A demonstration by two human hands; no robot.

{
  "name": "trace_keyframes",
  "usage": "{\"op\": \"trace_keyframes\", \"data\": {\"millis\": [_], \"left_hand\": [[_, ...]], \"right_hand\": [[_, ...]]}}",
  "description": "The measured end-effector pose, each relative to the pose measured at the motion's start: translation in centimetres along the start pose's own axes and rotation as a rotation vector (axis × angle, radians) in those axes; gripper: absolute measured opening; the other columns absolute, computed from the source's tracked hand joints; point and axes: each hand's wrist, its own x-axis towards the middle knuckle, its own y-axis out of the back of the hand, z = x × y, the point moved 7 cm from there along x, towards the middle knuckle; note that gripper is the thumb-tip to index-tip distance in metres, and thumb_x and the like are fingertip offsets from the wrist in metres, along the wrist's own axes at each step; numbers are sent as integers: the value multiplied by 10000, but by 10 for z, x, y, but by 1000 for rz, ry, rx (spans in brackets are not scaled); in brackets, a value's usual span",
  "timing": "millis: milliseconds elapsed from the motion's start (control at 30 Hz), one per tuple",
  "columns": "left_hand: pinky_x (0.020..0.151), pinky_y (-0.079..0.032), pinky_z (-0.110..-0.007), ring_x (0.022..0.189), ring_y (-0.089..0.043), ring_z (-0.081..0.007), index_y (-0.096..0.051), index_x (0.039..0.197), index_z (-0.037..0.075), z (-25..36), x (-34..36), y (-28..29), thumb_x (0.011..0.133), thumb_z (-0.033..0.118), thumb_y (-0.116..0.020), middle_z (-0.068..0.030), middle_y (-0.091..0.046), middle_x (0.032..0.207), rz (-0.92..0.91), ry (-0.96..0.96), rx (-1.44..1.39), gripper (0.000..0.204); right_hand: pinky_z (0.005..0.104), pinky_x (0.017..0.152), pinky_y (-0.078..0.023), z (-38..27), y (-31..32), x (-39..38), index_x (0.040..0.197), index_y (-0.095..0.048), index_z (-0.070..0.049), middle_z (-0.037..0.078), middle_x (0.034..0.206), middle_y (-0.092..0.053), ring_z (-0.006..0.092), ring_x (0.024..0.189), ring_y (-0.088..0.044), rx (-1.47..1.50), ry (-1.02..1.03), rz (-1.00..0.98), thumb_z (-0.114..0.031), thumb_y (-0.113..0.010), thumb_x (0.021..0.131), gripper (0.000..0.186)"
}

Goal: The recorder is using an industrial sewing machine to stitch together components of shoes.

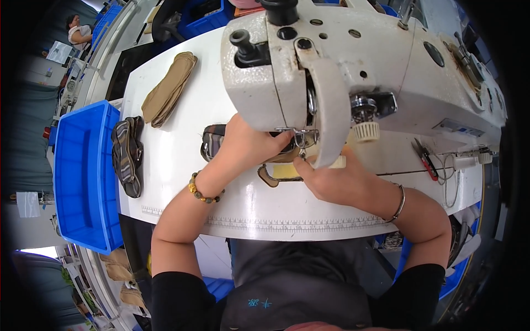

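Observation:
A white sewing machine (331, 71) stands over the table, its presser foot (301, 138) low between my two hands. Under my left hand (248, 144) lies a dark striped fabric piece (212, 142) with tan edging. The left fingers are curled onto it beside the foot, some hidden behind the machine head. My right hand (337, 179), just right of the needle area, pinches the near edge of the work with thumb and forefinger. A tan-edged flap (269, 176) sticks out toward me. The needle tip is hard to make out.
A stack of tan fabric pieces (170, 88) lies at the far left. Nearer the left edge are bundled striped pieces (127, 156), beside a blue bin (83, 176). Red-handled snips (426, 160) lie right of my hand. A ruler strip (276, 224) runs along the front edge.

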Motion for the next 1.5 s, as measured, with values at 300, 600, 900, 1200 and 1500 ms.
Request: {"op": "trace_keyframes", "data": {"millis": [300, 600, 900, 1200, 1500], "left_hand": [[718, -554, -396, 823, -691, -302, -753, 982, 141, 0, 0, 1, 762, 227, -740, -94, -729, 892, 94, -74, 72, 237], [766, -556, -419, 841, -684, -330, -719, 1076, 68, 26, -30, 30, 721, 112, -799, -137, -704, 935, -218, -25, -12, 367], [573, -558, -318, 731, -685, -215, -744, 1020, 117, 32, -33, 24, 688, 19, -675, -20, -699, 899, 69, -370, 279, 353], [781, -497, -319, 776, -622, -169, -748, 828, 129, 40, -32, 10, 646, 161, -701, 23, -642, 822, -81, -283, 490, 191], [573, -492, -327, 738, -659, -173, -733, 1079, 176, 43, -36, -4, 667, 144, -755, 40, -692, 961, 13, -589, 462, 413]], "right_hand": [[358, 501, -511, 2, -3, 1, 1016, -642, 4, 105, 682, -634, 256, 607, -665, -42, 63, 81, -80, -641, 727, 301], [353, 501, -506, 11, -21, -2, 1066, -675, -104, 99, 702, -638, 260, 595, -652, -8, -48, 17, -98, -637, 803, 266], [405, 582, -543, 5, -2, 10, 994, -597, -94, 69, 817, -611, 282, 652, -649, 226, -152, -133, -106, -613, 840, 156], [262, 373, -347, -18, 18, 5, 772, -555, -112, 0, 701, -480, 118, 475, -479, -41, 86, 208, -113, -622, 774, 68], [238, 404, -358, -25, 28, -4, 783, -613, -89, -19, 706, -490, 77, 533, -494, -202, 194, 382, -148, -648, 739, 81]]}}
